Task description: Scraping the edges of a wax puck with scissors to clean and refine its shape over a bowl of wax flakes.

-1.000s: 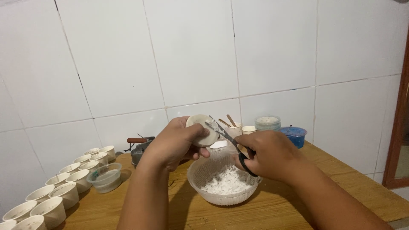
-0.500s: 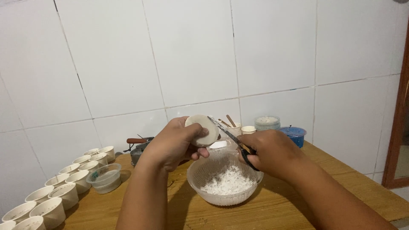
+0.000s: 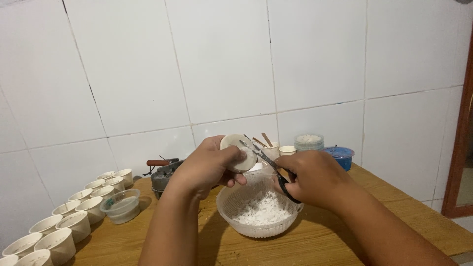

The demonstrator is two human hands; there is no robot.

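Observation:
My left hand (image 3: 204, 167) grips a round white cake-like block (image 3: 239, 152) above a clear plastic bowl (image 3: 259, 206). My right hand (image 3: 315, 177) holds black-handled scissors (image 3: 268, 165), their blades pressed against the block's face. White flakes (image 3: 263, 212) lie heaped inside the bowl, which stands on a wooden table (image 3: 315, 236) below both hands.
Two rows of small white cups (image 3: 74, 216) run along the table's left side, beside a clear tub (image 3: 120, 206). At the back are a dark metal tool with a red handle (image 3: 162, 172), a cup of wooden sticks (image 3: 270, 147), a lidded tub (image 3: 309, 142) and a blue container (image 3: 340, 155). A tiled wall stands behind.
The scissors' blades have shifted slightly across the white block. Both hands stay above the bowl.

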